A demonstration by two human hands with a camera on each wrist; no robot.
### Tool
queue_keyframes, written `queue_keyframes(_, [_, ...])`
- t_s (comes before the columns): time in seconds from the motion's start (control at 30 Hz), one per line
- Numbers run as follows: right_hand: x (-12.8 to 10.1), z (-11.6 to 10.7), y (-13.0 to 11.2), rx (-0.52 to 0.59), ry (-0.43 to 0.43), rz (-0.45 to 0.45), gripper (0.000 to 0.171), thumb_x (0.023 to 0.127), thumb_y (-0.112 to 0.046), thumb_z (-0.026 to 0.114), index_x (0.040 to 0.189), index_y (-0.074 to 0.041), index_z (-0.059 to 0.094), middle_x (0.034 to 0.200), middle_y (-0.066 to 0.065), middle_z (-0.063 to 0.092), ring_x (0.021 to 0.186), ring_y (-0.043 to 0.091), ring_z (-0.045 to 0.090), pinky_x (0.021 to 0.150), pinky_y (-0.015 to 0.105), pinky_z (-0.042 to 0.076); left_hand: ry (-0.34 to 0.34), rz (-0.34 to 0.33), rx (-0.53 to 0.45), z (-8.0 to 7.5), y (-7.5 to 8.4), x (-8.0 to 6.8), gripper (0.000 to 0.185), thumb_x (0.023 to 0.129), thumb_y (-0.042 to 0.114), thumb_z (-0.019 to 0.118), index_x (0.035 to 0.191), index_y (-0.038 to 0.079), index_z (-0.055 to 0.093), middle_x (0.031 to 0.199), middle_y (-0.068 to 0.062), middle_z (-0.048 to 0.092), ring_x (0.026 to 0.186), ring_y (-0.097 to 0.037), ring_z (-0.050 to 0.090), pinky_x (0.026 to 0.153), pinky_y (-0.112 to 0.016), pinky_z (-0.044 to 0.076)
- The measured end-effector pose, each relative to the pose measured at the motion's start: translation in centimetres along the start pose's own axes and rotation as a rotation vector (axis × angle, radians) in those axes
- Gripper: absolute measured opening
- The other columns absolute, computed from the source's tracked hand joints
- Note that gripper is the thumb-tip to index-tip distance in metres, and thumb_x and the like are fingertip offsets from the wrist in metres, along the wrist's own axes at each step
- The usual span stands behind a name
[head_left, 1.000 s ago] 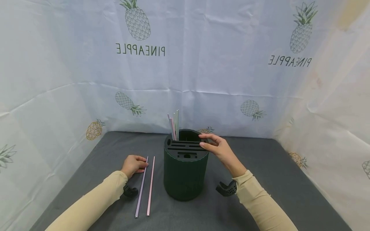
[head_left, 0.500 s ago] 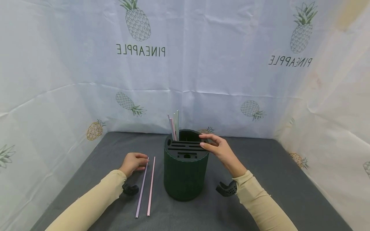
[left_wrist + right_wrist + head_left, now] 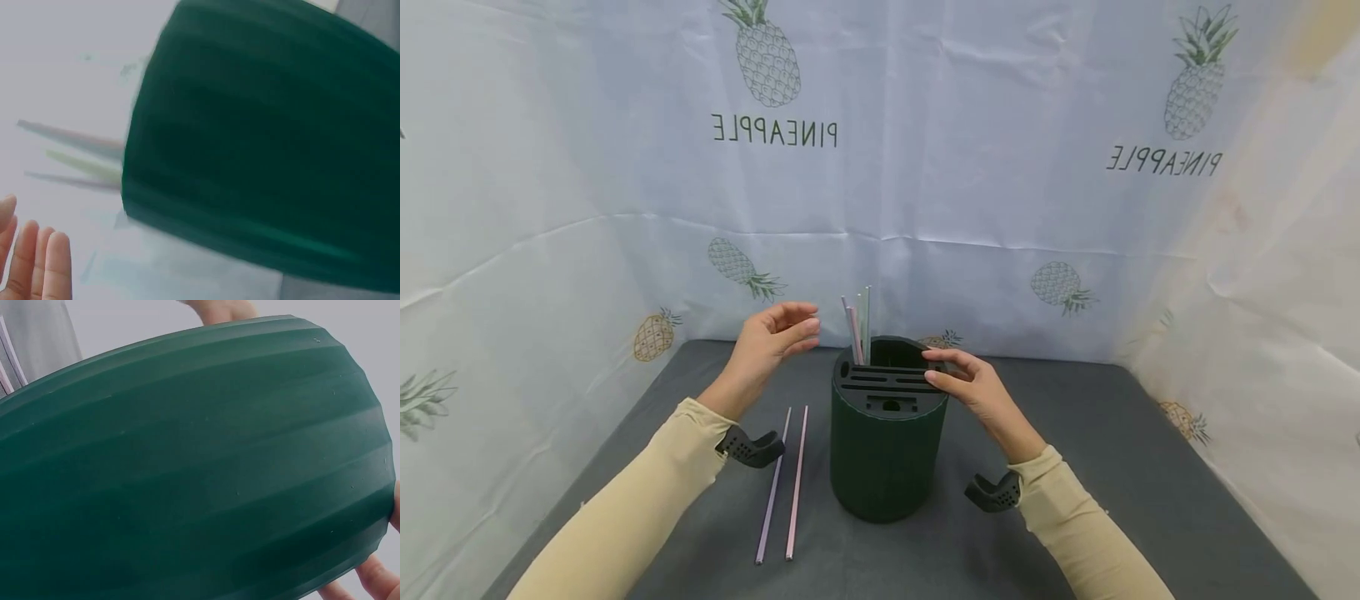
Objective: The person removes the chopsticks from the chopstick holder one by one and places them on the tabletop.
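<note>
A dark green ribbed knife block (image 3: 887,458) with a slotted black top stands upright on the table. Several thin straws (image 3: 856,329), pink, purple and greenish, stick up from its back left opening. My right hand (image 3: 973,392) grips the block's right rim, thumb and fingers bent over the edge. My left hand (image 3: 769,346) is raised left of the standing straws, its fingers loosely bent and nothing between them. In the left wrist view its fingertips (image 3: 57,250) show apart from the straws. A purple straw (image 3: 769,512) and a pink straw (image 3: 797,483) lie side by side below the left hand.
The grey tabletop (image 3: 1045,533) spreads around the block. Behind and at both sides hangs a white pineapple-print curtain (image 3: 925,183). A black wrist camera (image 3: 752,448) under the left wrist overlaps the purple straw in the head view.
My left hand has left the upper end of the purple straw and risen beside the standing straws. Both loose straws still lie on the table. My right hand stays at the rim.
</note>
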State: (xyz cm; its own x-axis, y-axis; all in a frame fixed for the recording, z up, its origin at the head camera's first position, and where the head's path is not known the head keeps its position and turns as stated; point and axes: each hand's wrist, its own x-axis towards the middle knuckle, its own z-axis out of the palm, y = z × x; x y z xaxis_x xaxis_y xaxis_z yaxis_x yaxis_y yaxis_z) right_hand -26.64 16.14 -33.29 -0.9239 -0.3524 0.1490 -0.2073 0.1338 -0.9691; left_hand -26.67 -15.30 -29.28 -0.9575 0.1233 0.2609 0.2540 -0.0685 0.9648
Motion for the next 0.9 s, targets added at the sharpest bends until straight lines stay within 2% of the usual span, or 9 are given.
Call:
queue_keyframes(0.1, [-0.1,-0.1,0.1,-0.005,0.006,0.002,0.048,0.093,-0.027,0.067,0.136,-0.011,0.054,0.154,0.001,0.035,0.14,0.029,0.037,0.114,0.054,0.033,-0.045,0.026,-0.01,1.1,0.5,0.5,0.027,0.093,0.013,0.066,0.118,0.006,0.06,0.105,0.001,0.061,0.097,-0.009,0.065,0.09,-0.027,0.055])
queue_keyframes(0.23, [-0.1,-0.1,0.1,-0.008,0.004,0.001,0.048,0.093,-0.028,0.067,0.136,-0.012,0.054,0.154,0.002,0.035,0.139,0.029,0.039,0.113,0.054,0.033,-0.081,0.036,0.007,2.2,0.3,1.2,0.032,0.093,0.007,0.064,0.123,-0.001,0.056,0.106,0.002,0.062,0.099,-0.007,0.065,0.091,-0.025,0.055])
queue_keyframes(0.37, [-0.2,0.0,0.1,-0.009,-0.001,-0.003,0.048,0.092,-0.029,0.067,0.136,-0.012,0.054,0.154,0.003,0.036,0.138,0.029,0.04,0.113,0.054,0.034,-0.091,0.029,0.065,2.7,-0.1,1.6,0.028,0.094,0.006,0.063,0.121,0.001,0.056,0.105,0.004,0.061,0.096,-0.005,0.063,0.09,-0.025,0.055])
queue_keyframes(0.53, [-0.2,0.0,0.1,-0.009,0.0,-0.009,0.048,0.093,-0.028,0.067,0.136,-0.013,0.054,0.155,0.001,0.034,0.142,0.029,0.033,0.114,0.055,0.031,-0.1,0.024,0.113,3.2,-0.5,1.7,0.027,0.094,0.005,0.062,0.12,-0.001,0.056,0.104,0.004,0.061,0.094,-0.006,0.063,0.093,-0.035,0.054])
queue_keyframes(0.77, [-0.1,0.0,0.0,-0.018,0.01,-0.001,0.048,0.092,-0.029,0.067,0.135,-0.012,0.055,0.155,0.006,0.035,0.137,0.03,0.041,0.112,0.054,0.035,-0.082,0.018,0.121,3.4,-0.8,1.8,0.022,0.093,0.002,0.062,0.114,0.0,0.058,0.101,0.004,0.062,0.093,-0.007,0.063,0.087,-0.029,0.056])
queue_keyframes(0.9, [-0.2,0.1,-0.2,-0.021,0.016,0.01,0.048,0.092,-0.028,0.067,0.135,-0.011,0.055,0.155,0.006,0.035,0.136,0.03,0.042,0.111,0.053,0.036,-0.067,0.055,0.082,3.4,-0.3,1.9,0.018,0.093,0.001,0.062,0.11,0.003,0.059,0.099,0.005,0.063,0.092,-0.007,0.065,0.087,-0.03,0.057])
